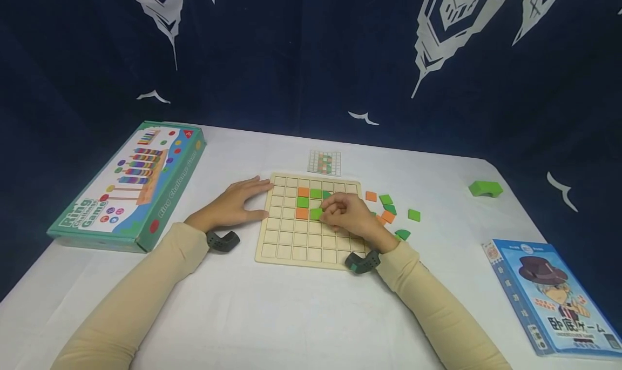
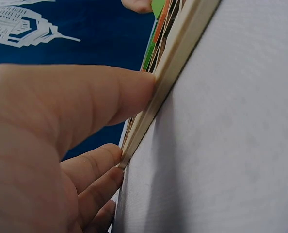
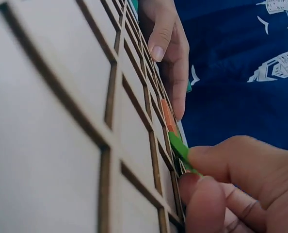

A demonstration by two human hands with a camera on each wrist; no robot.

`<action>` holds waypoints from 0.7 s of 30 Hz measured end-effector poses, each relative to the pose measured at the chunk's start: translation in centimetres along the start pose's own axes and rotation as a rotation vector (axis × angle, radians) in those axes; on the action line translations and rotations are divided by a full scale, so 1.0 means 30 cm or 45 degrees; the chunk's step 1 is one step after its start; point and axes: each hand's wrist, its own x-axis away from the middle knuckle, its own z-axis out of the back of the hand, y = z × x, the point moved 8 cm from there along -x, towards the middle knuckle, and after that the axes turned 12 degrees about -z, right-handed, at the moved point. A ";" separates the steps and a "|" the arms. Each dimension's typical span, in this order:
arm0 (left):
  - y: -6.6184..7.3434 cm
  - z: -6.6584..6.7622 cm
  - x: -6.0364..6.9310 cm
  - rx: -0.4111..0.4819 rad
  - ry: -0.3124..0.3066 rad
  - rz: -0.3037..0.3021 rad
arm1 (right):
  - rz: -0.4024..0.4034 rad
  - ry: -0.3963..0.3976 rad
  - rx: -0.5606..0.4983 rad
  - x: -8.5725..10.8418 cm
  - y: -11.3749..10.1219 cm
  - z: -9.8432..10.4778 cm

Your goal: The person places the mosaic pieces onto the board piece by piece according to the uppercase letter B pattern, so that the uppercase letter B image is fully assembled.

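A square wooden grid board (image 1: 284, 251) lies on the table. My left hand (image 1: 235, 202) touches its left edge with the thumb tip and fingertips, and the fingers are fairly straight. In the right wrist view, thumb and finger of my right hand (image 3: 250, 170) pinch a green square tile (image 3: 179, 146), tilted over a grid cell. Beside it on the board sit an orange tile (image 1: 302, 213), a green tile (image 1: 303, 202) and another orange tile (image 1: 303, 192). Further along the upper row are a green square (image 1: 316, 193) and a partly hidden dark green curved tile (image 1: 326, 195).
Loose orange and green tiles (image 1: 414, 215) lie right of the board. A pattern card (image 1: 324, 162) is behind it. A ring game box (image 1: 128, 186) stands left, a blue game box (image 1: 554, 300) right, and a green arched block (image 1: 486, 188) at the back right.
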 end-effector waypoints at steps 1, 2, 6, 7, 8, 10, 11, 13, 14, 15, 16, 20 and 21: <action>0.000 -0.001 -0.001 0.000 0.000 -0.002 | 0.004 0.007 0.019 -0.001 -0.001 0.000; 0.001 0.000 0.000 0.001 -0.001 -0.003 | 0.009 0.013 0.032 -0.001 -0.003 0.000; 0.005 0.004 0.000 0.001 -0.003 0.004 | 0.038 0.040 0.102 0.002 -0.011 0.001; 0.005 0.004 0.000 -0.002 -0.003 0.004 | 0.046 0.046 0.121 0.003 -0.014 0.002; 0.005 0.004 0.000 -0.001 -0.003 0.007 | 0.054 0.052 0.141 0.005 -0.016 0.002; 0.005 0.003 -0.001 -0.002 -0.004 0.008 | 0.064 0.061 0.168 0.008 -0.020 0.002; 0.005 0.003 -0.001 -0.002 -0.003 0.007 | 0.067 0.066 0.178 0.009 -0.022 0.003; 0.008 0.003 -0.001 -0.006 -0.003 0.003 | 0.072 0.072 0.192 0.012 -0.026 0.003; 0.008 0.004 -0.001 -0.002 -0.002 0.004 | 0.075 0.073 0.195 0.013 -0.027 0.003; 0.009 0.004 -0.002 -0.003 -0.003 0.004 | 0.077 0.072 0.195 0.014 -0.028 0.003; 0.010 0.004 -0.002 -0.006 -0.002 0.001 | 0.077 0.073 0.196 0.014 -0.029 0.003; 0.013 0.006 -0.001 -0.012 0.003 -0.006 | 0.079 0.071 0.192 0.014 -0.029 0.003; 0.013 0.006 -0.001 -0.015 0.004 -0.006 | 0.075 0.069 0.187 0.013 -0.028 0.003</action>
